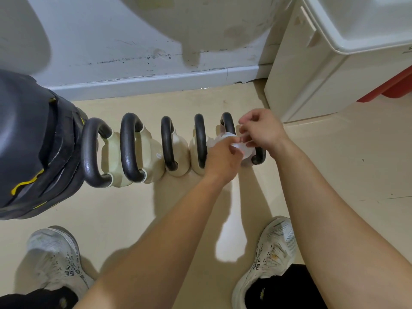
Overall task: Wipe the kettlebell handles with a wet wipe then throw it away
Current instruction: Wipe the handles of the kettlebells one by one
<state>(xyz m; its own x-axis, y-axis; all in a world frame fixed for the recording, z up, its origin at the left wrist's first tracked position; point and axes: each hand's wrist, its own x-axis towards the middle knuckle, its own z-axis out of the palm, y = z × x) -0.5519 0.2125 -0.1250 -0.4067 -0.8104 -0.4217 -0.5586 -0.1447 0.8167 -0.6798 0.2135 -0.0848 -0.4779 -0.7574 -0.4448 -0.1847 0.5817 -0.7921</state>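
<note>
The pale floor fills the lower half, and a scuffed wall with a skirting board runs across from 10 to 1 o'clock. A dark stack of weight plates sits at 9 o'clock and a cream cabinet at 2 o'clock. Two white shoes stand at 7 and 5 o'clock.

Five kettlebells line up near the centre, each with a black handle. Both hands meet over the rightmost handle, just toward 2 o'clock of centre. The left hand has its fingers curled, pinching one end of the wet wipe. The right hand pinches the other end with thumb and fingertips. The wipe is bunched between them, lying against that handle.

The two leftmost handles show a wet-looking sheen, so they may already be wiped; for the middle ones I cannot tell. If the work runs left to right, this is probably the last handle. The wipe is not yet thrown away, and no bin is in view.
</note>
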